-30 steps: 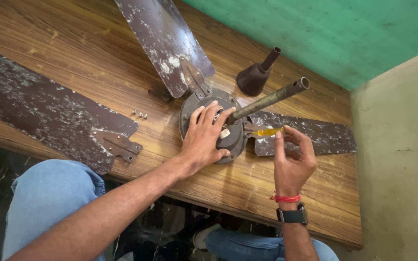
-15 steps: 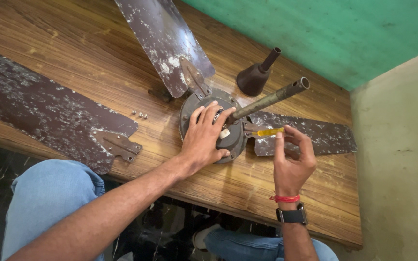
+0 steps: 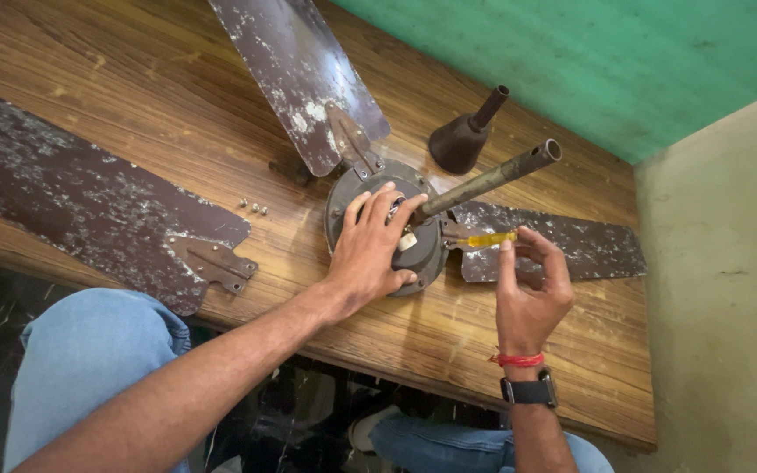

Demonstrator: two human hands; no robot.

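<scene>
Wooden table (image 3: 133,79); right hand (image 3: 529,293) pinching yellow screwdriver (image 3: 488,238), shaft level toward fan motor (image 3: 422,250), left.

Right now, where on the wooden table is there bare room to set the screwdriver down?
Bare wood runs along the near edge of the table, between the left hand and right hand. Another free patch lies far left between the detached blade and upper blade. It is crowded around the motor hub, loose screws and cone cover.
</scene>
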